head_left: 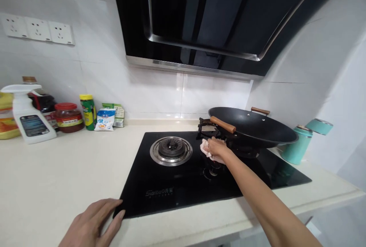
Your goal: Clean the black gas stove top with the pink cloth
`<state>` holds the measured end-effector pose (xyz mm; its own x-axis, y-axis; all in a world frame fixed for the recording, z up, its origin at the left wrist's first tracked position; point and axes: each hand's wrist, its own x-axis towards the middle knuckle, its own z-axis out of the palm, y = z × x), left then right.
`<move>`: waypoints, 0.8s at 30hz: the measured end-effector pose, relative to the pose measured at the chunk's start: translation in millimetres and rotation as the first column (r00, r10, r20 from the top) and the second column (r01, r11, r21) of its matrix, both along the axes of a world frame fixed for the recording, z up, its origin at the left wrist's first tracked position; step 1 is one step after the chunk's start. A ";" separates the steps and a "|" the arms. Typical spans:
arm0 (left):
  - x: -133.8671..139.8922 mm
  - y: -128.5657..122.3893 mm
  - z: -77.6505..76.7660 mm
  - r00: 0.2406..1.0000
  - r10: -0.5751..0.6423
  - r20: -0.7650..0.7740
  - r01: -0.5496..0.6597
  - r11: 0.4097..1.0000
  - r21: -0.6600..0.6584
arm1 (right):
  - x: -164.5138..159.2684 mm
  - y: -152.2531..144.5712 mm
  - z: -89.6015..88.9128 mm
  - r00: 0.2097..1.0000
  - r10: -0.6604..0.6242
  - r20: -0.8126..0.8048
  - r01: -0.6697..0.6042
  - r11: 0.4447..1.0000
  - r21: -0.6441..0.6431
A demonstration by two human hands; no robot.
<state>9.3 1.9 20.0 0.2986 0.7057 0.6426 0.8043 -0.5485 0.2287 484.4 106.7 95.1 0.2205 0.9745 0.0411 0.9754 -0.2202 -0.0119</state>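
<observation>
My right hand [217, 147] is closed on a pale pinkish cloth [205, 147], pressing it on the black glass gas stove [183, 182] between the bare left burner [171, 146] and the wok. Part of the cloth is hidden under my fingers. At the stove's front left corner, my left hand [93, 222] rests with thumb and fingers apart and nothing in its grasp. The large black wok [251, 127] with wooden handles sits over the right side, its near handle [223, 124] just above my right hand.
A burner grate [206, 125] lies behind the stove, partly beside the wok. Along the wall at left stand a white spray bottle [32, 119], a red-lidded jar [68, 118], a green container [88, 113] and a salt-like packet [105, 120]. A teal flask [299, 146] stands right. The range hood [200, 22] overhangs.
</observation>
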 end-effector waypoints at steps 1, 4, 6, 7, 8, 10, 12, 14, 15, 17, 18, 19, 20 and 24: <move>0.6 -1.0 1.4 1.000 0.000 0.002 0.000 1.000 -0.005 | -2.8 1.3 -0.5 1.000 0.010 -0.004 -0.010 1.000 0.005; 1.0 -1.8 0.4 1.000 0.011 0.015 -0.011 1.000 -0.020 | -12.7 -1.8 -0.4 0.997 0.071 -0.019 -0.071 0.997 0.012; 0.5 -0.7 -3.0 1.000 0.012 0.020 -0.011 0.999 -0.036 | -21.1 -7.0 0.7 0.991 0.130 -0.033 -0.130 0.991 0.002; 0.2 0.0 -4.7 1.000 0.010 0.020 -0.009 0.999 -0.044 | -25.9 -9.9 1.5 0.986 0.162 -0.040 -0.162 0.987 -0.006; 0.0 0.6 -6.2 1.000 0.010 0.020 -0.009 0.999 -0.052 | -31.2 -12.8 2.3 0.980 0.194 -0.048 -0.195 0.981 -0.016; -0.1 1.0 -7.7 1.000 0.014 0.019 -0.012 0.997 -0.073 | -42.8 -18.3 3.6 0.963 0.264 -0.062 -0.266 0.963 -0.032; 0.1 0.2 -7.2 1.000 0.018 0.022 -0.016 0.995 -0.094 | -55.1 -23.8 4.1 0.939 0.336 -0.075 -0.339 0.940 -0.033; 0.8 -1.4 -5.5 0.999 0.024 0.025 -0.021 0.993 -0.114 | -67.0 -30.0 3.7 0.912 0.400 -0.086 -0.403 0.915 -0.013; 1.1 -2.3 -4.4 0.999 0.026 0.027 -0.022 0.992 -0.121 | -72.6 -33.6 3.3 0.900 0.426 -0.090 -0.428 0.904 0.003; 1.8 -3.9 -1.9 0.999 0.029 0.031 -0.025 0.991 -0.133 | -82.9 -41.7 2.3 0.879 0.466 -0.095 -0.464 0.885 0.044; 2.1 -4.7 -0.5 0.999 0.030 0.035 -0.025 0.990 -0.136 | -87.7 -46.2 1.8 0.870 0.483 -0.097 -0.479 0.875 0.066; 2.3 -5.3 1.2 0.999 0.030 0.040 -0.024 0.990 -0.138 | -92.5 -51.2 1.4 0.861 0.499 -0.099 -0.492 0.866 0.088; 2.4 -5.9 3.1 0.999 0.030 0.044 -0.024 0.990 -0.140 | -97.2 -56.4 1.0 0.852 0.513 -0.100 -0.503 0.857 0.111; 2.0 -6.0 10.6 0.999 0.028 0.045 -0.021 0.988 -0.152 | -114.8 -78.7 -1.3 0.830 0.547 -0.109 -0.521 0.830 0.199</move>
